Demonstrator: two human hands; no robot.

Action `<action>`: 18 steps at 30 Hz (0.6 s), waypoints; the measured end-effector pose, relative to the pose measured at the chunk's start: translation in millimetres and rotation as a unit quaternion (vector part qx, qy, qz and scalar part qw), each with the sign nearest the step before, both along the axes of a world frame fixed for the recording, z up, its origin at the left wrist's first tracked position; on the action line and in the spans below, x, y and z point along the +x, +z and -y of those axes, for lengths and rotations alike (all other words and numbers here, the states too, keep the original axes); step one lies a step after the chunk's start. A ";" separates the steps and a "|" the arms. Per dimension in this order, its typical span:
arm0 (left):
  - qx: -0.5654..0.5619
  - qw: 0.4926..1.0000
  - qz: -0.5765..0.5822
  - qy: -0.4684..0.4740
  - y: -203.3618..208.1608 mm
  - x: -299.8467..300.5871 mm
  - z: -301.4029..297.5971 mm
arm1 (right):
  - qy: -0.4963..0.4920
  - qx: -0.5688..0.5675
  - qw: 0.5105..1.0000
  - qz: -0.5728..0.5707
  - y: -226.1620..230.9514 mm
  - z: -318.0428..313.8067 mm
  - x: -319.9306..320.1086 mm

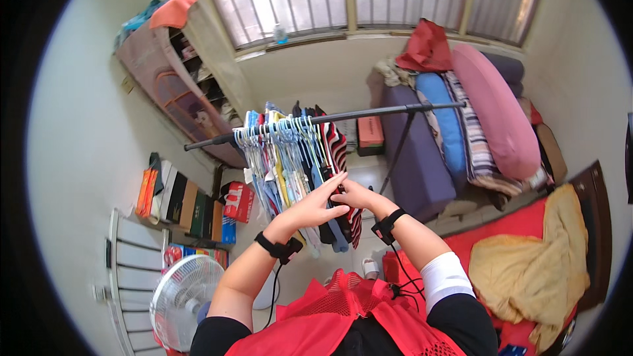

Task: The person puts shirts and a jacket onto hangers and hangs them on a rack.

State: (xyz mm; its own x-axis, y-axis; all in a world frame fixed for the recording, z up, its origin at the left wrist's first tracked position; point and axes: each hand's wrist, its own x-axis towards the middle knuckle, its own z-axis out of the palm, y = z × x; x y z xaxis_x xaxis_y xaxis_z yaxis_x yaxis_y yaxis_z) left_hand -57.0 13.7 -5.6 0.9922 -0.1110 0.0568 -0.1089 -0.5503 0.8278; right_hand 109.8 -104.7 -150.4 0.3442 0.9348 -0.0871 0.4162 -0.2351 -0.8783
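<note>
My left hand [311,211] reaches out with its fingers stretched straight and its thumb apart. It meets my right hand [359,196] at the fingertips, in front of the clothes. The right hand's fingers are partly hidden behind the left; what shows of them looks extended. I see nothing held in either hand. Just beyond them, shirts and other clothes [285,175] hang close together on light-coloured hangers [283,130] from a dark clothes rail [359,114]. A striped red, black and white garment [335,145] hangs at the right end of the row. Both wrists wear black straps with small devices and cables.
A white fan [184,300] stands at the lower left by a white metal rack [135,270]. Boxes [191,204] line the left wall near a fabric wardrobe [178,92]. At right are a purple sofa [422,181] piled with bedding and a bed with a yellow blanket [527,260].
</note>
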 end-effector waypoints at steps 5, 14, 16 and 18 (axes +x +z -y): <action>-0.053 0.995 -0.034 -0.071 -36.6 -41.2 4.6 | -0.038 0.024 0.977 -0.210 31.8 58.3 -46.2; -0.248 0.934 -0.210 -0.147 -91.2 -44.6 62.1 | -0.193 -0.077 0.972 -0.109 15.7 234.1 -108.4; -0.214 0.938 -0.222 -0.158 -102.7 -34.5 77.3 | -0.236 -0.081 0.963 -0.106 18.4 279.3 -122.9; -0.189 0.934 -0.256 -0.164 -111.1 -40.4 113.0 | -0.290 -0.092 0.945 -0.119 20.0 335.1 -162.0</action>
State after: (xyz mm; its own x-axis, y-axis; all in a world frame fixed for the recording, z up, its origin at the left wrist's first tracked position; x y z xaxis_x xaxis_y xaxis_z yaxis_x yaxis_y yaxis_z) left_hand -97.4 -99.3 -116.7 0.8168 -0.4810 -0.3186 0.2430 -0.2139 0.9461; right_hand -52.2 -439.8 -130.4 0.7449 0.5560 -0.3688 -0.0332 -0.5212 -0.8528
